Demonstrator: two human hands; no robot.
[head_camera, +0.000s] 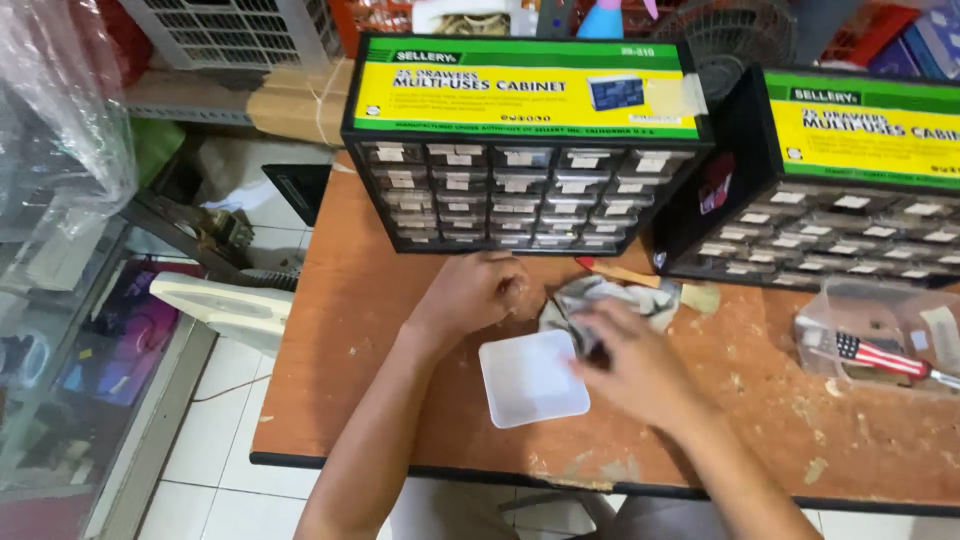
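A: From the head view, what in the hands?

B: Left hand (480, 290) curled into a loose fist, resting on the table (380, 400); grip drawn together, though whether anything sits inside, cannot tell. Right hand (640, 365) bent over a small dark thing (592, 345), fingers clamped on it at the tips.

A: And around them?

B: White tray (530, 380), square and shallow, lying flat between the two forearms, just beside the right hand's fingertips. Crumpled grey rag (610, 298) behind the tray, touching or nearly touching both hands. Flat wooden stick (625, 272) past the rag, long axis running left to right.

A: Which way from grip to tray?

B: Down and to the left of the right-hand grip, very near; the dark thing held over the tray's upper right corner. Right hand nearer than left, though both close.

A: Further off?

B: Black drawer cabinet (520, 195) with rows of little labelled drawers, standing at the table's far edge; a second cabinet (850, 225) to the right. Clear plastic box (880, 320) at the right, screwdriver (880, 357) with a striped handle inside it.
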